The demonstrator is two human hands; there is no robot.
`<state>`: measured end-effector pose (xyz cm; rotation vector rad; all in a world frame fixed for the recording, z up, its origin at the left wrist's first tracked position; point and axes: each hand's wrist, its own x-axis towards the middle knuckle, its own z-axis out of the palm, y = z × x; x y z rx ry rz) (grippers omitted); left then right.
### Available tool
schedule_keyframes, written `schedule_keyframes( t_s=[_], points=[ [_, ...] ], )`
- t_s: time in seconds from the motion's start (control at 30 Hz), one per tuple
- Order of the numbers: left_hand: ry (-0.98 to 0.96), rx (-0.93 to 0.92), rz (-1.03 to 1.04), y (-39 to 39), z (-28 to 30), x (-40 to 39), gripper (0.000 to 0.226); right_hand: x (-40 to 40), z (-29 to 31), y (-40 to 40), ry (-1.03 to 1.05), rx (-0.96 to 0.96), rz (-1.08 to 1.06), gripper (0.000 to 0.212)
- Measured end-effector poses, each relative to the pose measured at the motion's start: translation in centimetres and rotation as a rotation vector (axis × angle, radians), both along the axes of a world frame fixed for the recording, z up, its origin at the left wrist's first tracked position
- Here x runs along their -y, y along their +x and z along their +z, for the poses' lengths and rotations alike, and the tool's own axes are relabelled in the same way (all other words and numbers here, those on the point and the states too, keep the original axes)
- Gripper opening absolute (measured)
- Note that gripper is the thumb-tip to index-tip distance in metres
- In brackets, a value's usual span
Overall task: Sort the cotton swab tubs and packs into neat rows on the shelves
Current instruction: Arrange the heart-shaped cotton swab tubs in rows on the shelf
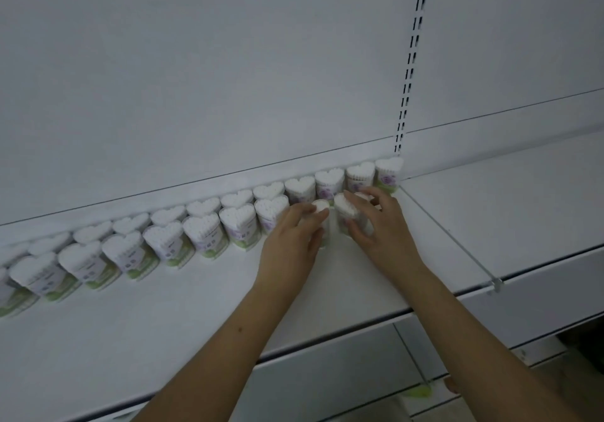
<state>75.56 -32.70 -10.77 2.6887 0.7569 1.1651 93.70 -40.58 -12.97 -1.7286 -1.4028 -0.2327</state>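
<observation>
White cotton tips filled the tub (318, 217) that our left hand (291, 245) held, fingers and thumb curled round its top at the near row's right end. Our right hand (380, 227) gripped the next tub (347, 214) just beside it, fingers spread over the lid and thumb pressed against the near side; a further tub seemed to sit under those fingers, but we could not tell for sure. Both tubs stood upright on the white shelf (228, 291), close together and just in front of the back row (327, 183). That back row of heart-shaped tubs ran along the rear panel (228, 62) from the far left up to the slotted upright (410, 71), where the last tub (388, 173) stood. The front row (170, 241) touched it, stretching leftward from our left hand, its tubs showing purple and green labels that were too blurred to read. To the right, a thin wire divider (457, 241) crossed the shelf from back to front edge, well apart from our hands. Below the shelf edge, something pale green (420, 390) lay on a lower level.
</observation>
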Motion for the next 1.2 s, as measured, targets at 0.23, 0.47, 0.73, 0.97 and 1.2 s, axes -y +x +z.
schedule_keyframes(
  t_s=[0.23, 0.47, 0.73, 0.97, 1.2],
  points=[
    [0.056, -0.003, 0.006, 0.9, 1.6, -1.8, 0.024, -0.6, 0.8, -0.3, -0.070, -0.003, 0.021, 0.046],
    [0.104, -0.037, 0.062, 1.2, 1.2, -3.5, 0.024, -2.7, 1.7, -0.7, -0.093, -0.030, 0.008, 0.045],
    [0.063, -0.142, 0.081, 2.0, 1.8, -4.1, 0.020, -3.7, 1.9, -0.3, -0.172, -0.110, -0.033, 0.051],
    [0.027, -0.112, 0.063, 0.1, 2.8, -3.8, 0.047, -3.7, 3.6, -0.9, -0.062, -0.055, -0.044, 0.044],
    [-0.206, 0.166, 0.178, -8.3, 3.1, -0.5, 0.044, -6.8, 10.7, -11.3, 0.255, -0.158, 0.150, 0.041]
  ],
)
